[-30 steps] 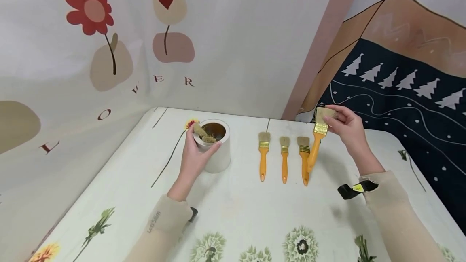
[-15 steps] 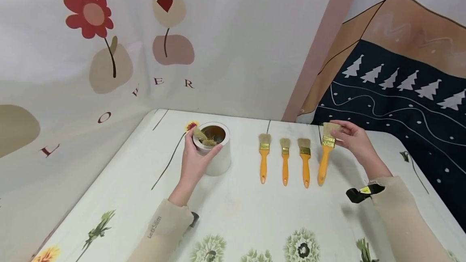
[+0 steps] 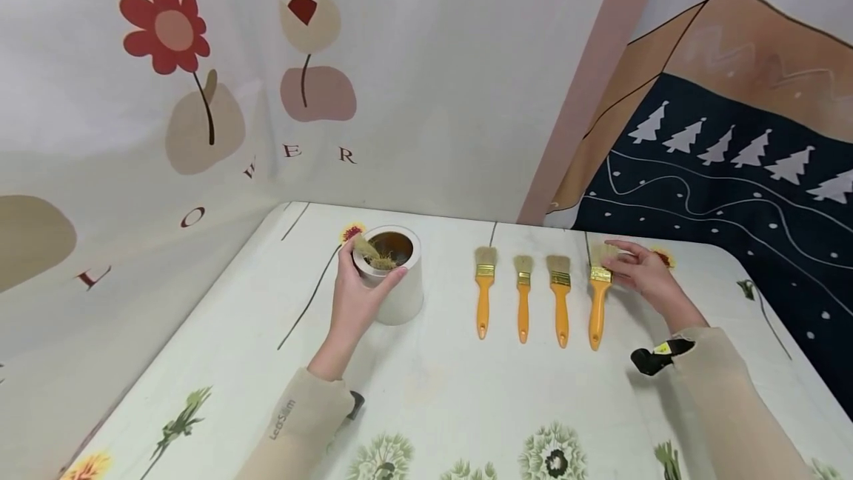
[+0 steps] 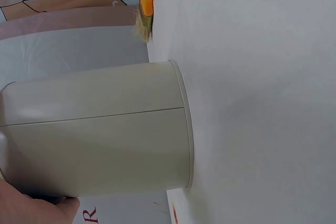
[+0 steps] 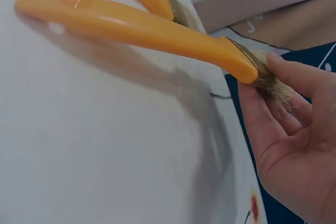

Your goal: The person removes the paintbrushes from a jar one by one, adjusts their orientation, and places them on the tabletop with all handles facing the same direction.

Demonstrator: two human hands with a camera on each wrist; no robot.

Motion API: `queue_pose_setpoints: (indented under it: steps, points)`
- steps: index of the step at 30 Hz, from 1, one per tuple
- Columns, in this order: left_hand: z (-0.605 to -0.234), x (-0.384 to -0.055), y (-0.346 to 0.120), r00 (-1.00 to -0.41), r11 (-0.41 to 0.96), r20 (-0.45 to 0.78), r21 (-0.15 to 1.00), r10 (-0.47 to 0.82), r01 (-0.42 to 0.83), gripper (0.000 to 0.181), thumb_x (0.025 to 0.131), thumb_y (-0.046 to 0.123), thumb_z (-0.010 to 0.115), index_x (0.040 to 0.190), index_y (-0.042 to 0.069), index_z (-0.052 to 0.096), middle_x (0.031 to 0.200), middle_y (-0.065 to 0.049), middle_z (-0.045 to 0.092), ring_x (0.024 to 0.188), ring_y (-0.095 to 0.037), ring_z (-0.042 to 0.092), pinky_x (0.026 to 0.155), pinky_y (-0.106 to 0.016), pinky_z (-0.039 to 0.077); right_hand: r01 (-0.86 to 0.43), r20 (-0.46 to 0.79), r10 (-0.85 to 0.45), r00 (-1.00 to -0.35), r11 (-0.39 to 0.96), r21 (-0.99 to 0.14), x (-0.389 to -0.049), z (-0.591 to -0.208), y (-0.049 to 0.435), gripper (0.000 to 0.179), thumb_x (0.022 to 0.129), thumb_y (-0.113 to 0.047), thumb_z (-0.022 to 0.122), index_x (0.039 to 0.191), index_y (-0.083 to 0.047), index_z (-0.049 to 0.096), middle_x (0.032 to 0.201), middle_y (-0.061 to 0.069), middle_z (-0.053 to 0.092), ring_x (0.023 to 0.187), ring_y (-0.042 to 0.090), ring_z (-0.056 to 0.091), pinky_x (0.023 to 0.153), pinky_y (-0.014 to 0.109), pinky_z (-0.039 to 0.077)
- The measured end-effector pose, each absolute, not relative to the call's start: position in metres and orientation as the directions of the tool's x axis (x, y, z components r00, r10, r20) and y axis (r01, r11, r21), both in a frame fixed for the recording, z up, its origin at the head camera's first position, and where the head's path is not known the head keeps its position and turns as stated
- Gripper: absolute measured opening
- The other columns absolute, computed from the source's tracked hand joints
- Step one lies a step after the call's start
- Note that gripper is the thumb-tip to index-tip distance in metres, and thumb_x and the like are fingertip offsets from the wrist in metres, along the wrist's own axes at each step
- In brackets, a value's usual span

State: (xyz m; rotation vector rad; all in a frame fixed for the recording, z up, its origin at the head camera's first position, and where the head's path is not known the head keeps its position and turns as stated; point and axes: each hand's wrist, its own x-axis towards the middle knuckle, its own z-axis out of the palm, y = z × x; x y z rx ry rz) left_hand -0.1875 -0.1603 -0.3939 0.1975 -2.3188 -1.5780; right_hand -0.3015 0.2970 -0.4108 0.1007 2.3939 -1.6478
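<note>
In the head view, my left hand (image 3: 356,295) grips the rim and side of a white cylindrical pot (image 3: 405,298) that stands on the table. Tufts of brush bristles (image 3: 381,262) show at its mouth; the rest of them is hidden inside. At the right, my right hand (image 3: 645,274) pinches a paintbrush (image 3: 598,310) by its pale bristles, thumb on one side and fingers on the other. Its orange handle points toward me, and in the right wrist view the handle (image 5: 121,27) lies close over the cloth, casting a shadow.
Three more orange-handled paintbrushes lie side by side between the hands: a left one (image 3: 483,302), a narrower middle one (image 3: 523,310) and a right one (image 3: 561,310). A flower-printed white cloth (image 3: 426,398) covers the table. Printed curtains (image 3: 440,95) hang behind it.
My right hand has moved the paintbrush rightward and down, from overlapping the third brush to the right end of the row. My left hand keeps its grip on the pot.
</note>
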Motion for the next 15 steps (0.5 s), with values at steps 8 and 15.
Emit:
queue_pose_setpoints:
  steps: [8,15]
  points:
    - [-0.393,-0.187,-0.160,-0.937,0.378,0.193,0.923,-0.292,0.073,0.098,0.082,0.036,0.081,0.155,0.013,0.022,0.158,-0.015,0.035,0.147,-0.032,0.035,0.120,-0.054,0.031,0.224,-0.271,-0.051,-0.961,0.427,-0.876,-0.308,-0.425,0.297,0.076,0.098,-0.017,0.061,0.155,0.004,0.015,0.149,0.031,0.042,0.099,0.005,0.061,0.074,0.008,0.053]
    - [-0.394,-0.189,-0.160,-0.937,0.370,0.193,0.926,-0.290,0.077,0.096,0.082,0.036,0.081,0.155,0.012,0.022,0.158,-0.014,0.035,0.148,-0.032,0.034,0.121,-0.053,0.029,0.202,-0.250,0.002,-0.968,0.591,-0.781,-0.313,-0.434,0.296,0.068,0.099,-0.020,0.061,0.154,0.001,0.025,0.149,0.033,0.041,0.119,0.036,0.047,0.086,0.022,0.046]
